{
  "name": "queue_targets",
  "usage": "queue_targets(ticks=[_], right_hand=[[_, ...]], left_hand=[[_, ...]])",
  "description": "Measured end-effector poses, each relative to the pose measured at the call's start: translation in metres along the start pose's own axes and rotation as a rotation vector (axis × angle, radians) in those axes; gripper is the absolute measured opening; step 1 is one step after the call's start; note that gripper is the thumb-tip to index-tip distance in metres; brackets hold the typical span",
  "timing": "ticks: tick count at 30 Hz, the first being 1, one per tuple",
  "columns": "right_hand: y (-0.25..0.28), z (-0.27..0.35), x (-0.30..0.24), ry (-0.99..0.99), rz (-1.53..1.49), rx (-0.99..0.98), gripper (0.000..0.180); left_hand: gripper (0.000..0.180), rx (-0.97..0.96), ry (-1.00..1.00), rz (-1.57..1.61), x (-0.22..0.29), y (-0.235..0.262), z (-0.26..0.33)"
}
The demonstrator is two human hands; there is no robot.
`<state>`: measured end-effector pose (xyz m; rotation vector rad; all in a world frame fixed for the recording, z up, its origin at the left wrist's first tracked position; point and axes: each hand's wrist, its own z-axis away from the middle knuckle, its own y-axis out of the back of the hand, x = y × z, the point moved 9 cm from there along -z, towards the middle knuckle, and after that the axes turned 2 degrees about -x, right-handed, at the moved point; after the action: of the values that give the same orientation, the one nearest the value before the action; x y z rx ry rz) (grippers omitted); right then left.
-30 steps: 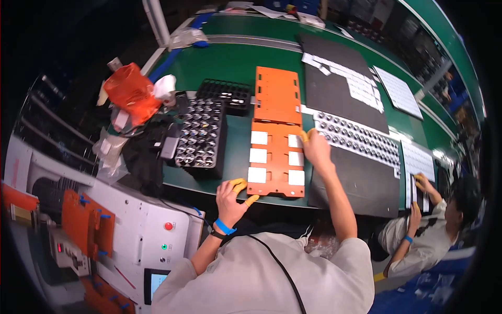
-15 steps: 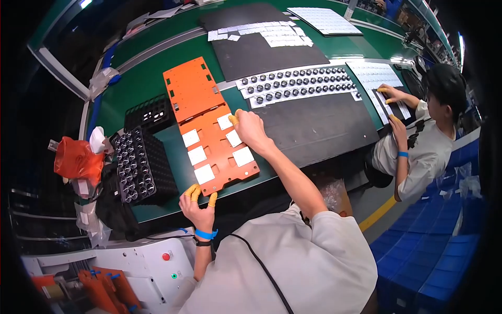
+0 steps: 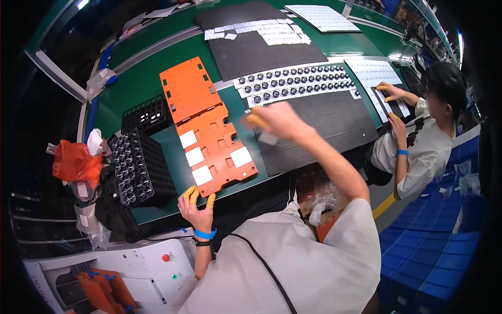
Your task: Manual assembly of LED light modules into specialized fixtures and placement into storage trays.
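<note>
In front of me lies a hinged orange fixture (image 3: 219,149), its lid (image 3: 191,89) folded back. White square plates (image 3: 194,156) sit in its left column, and one white plate (image 3: 241,157) is at its lower right. My right hand (image 3: 282,123), smeared by motion, is closed over the dark mat's left edge. It carries white square plates (image 3: 268,137), which stick out at its fingertips and beneath it. At the fixture's near left corner is my left hand (image 3: 196,210), fingers apart, yellow-covered fingertips against the edge. It holds nothing.
Left of the fixture stand black trays (image 3: 144,172) with round clear parts. Strips of black round parts (image 3: 295,83) line the dark mat (image 3: 314,131). At right, a co-worker (image 3: 423,136) handles a white sheet. An orange bag (image 3: 77,162) hangs at the left.
My right hand has lifted two white plates off the fixture's right column and moved right, over the mat. Their recesses now show bare. My left hand stays at the near corner.
</note>
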<state>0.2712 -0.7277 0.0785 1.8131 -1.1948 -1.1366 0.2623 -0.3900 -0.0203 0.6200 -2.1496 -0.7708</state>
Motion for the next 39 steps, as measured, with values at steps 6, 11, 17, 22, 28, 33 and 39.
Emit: queue_targets(ticks=[6,11,17,22,28,33,39], right_hand=[[0.07,0.062,0.08,0.161,0.6,0.274,0.024],[0.036,0.126,0.049,0.412,0.505,0.172,0.031],[0.061,0.184,0.064,-0.144,0.359,0.379,0.023],[0.062,0.19,0.062,-0.422,0.248,0.283,0.035],[0.085,0.204,0.129,-0.511,0.343,0.277,0.023],[0.12,0.234,0.247,-0.674,0.391,0.426,0.046],[0.132,0.215,0.298,-0.682,0.51,0.381,0.047]], left_hand=[[0.048,0.02,-0.01,-0.017,0.001,0.001,0.0],[0.048,0.01,0.0,-0.007,0.001,0.0,0.0],[0.05,0.01,0.021,-0.021,0.0,-0.001,0.003],[0.05,0.003,0.006,-0.031,-0.001,-0.005,0.003],[0.05,0.01,0.02,-0.046,-0.001,-0.006,0.004],[0.051,0.003,0.027,-0.031,-0.001,-0.008,0.005],[0.052,0.012,0.027,-0.048,-0.001,-0.008,0.006]])
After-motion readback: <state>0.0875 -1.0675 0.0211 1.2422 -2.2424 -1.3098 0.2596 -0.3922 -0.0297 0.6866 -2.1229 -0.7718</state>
